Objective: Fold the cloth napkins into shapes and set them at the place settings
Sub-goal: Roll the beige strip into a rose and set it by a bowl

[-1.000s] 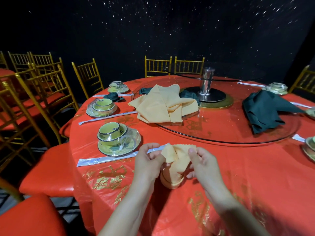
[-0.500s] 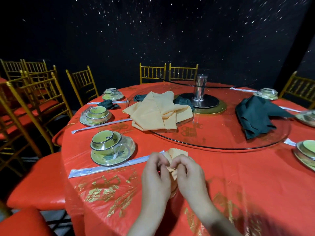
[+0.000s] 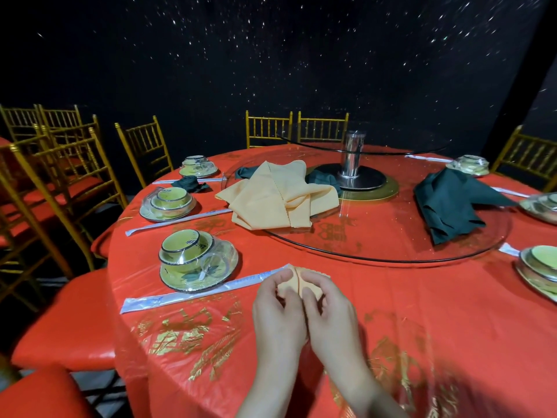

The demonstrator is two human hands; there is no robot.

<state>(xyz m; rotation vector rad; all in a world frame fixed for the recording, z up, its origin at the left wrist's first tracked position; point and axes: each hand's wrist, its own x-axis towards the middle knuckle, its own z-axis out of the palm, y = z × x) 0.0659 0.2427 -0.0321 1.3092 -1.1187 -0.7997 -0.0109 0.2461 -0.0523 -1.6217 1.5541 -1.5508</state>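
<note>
A small folded peach napkin stands on the red tablecloth near the table's front edge. My left hand and my right hand sit side by side around it, fingers curled on its folds, hiding most of it. Just to its left lies a wrapped chopstick packet beside a wrapped yellow bowl set. A loose pile of peach napkins and a pile of dark green napkins rest on the glass turntable. A folded green napkin sits at a far-left setting.
More wrapped bowl sets stand at the left, far left, far right and right edge. A steel post rises from the turntable's hub. Gold chairs with red seats ring the table.
Both hands have closed in together over the peach napkin, pressing it smaller and lower onto the table. The view has tilted up a little.
</note>
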